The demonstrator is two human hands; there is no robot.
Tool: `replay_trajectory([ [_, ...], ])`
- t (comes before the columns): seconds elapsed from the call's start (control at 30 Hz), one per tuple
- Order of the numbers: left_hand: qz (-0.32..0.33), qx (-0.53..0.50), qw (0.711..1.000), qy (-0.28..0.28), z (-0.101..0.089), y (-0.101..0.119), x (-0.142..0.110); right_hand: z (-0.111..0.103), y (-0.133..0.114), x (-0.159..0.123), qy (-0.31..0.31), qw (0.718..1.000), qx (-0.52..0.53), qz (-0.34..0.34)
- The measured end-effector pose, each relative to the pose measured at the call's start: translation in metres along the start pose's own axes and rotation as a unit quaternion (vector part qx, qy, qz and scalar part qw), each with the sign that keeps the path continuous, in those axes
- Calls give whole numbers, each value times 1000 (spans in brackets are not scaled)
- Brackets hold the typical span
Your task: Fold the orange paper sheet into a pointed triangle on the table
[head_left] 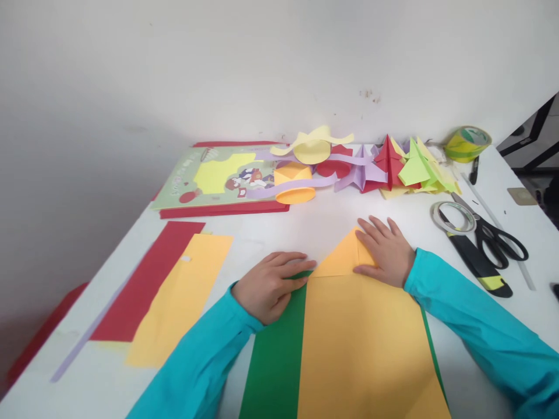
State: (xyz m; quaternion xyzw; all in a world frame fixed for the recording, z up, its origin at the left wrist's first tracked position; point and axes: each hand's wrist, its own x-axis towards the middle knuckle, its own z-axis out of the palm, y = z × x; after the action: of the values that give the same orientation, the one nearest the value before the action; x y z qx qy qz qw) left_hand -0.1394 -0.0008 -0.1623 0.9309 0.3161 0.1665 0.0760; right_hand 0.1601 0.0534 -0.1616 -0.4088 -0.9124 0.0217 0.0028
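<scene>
- Step in hand, as I judged it: folding and creasing the upper end of the large orange sheet (367, 343). It lay in front of the person, over a green sheet (279, 349) that showed along both sides.
- Left hand (268, 285): fingers partly curled, index fingertip at the left end of the fold. Whether it pinched the paper I could not tell.
- Right hand (385, 254): spread and palm down, pressing the folded flap near its peak; nothing gripped.
- Next move, my reading: it called for the flap held square while a finger ran firmly along the crease. A slip there would have skewed the fold.
- Surface: white table (318, 230), against a pale, scuffed wall (279, 64).
- Left side: red paper (144, 291), a narrower orange piece (192, 291) overlapping it, and a lilac strip (82, 349).
- Far side: a printed booklet (183, 180), then folded paper shapes (388, 166).
- Right side: black-handled scissors (500, 241), a cutter (471, 265) and a pale tape ring (437, 217) lay together; a yellow-green tape roll (465, 148) sat farther back.
- Room: dark framework (535, 131) stood beyond the table's right edge.
</scene>
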Motion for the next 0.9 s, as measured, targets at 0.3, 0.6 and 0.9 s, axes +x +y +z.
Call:
replay_trajectory([
  [0.3,-20,22,998,49,9,10,26,-1,-1,1,2,1000,14,2],
  [0.6,-32,102,994,-24,19,25,57,-2,-1,0,5,1000,27,2],
  [0.9,-29,110,993,-42,28,10,109,-2,-2,2,7,999,33,8],
])
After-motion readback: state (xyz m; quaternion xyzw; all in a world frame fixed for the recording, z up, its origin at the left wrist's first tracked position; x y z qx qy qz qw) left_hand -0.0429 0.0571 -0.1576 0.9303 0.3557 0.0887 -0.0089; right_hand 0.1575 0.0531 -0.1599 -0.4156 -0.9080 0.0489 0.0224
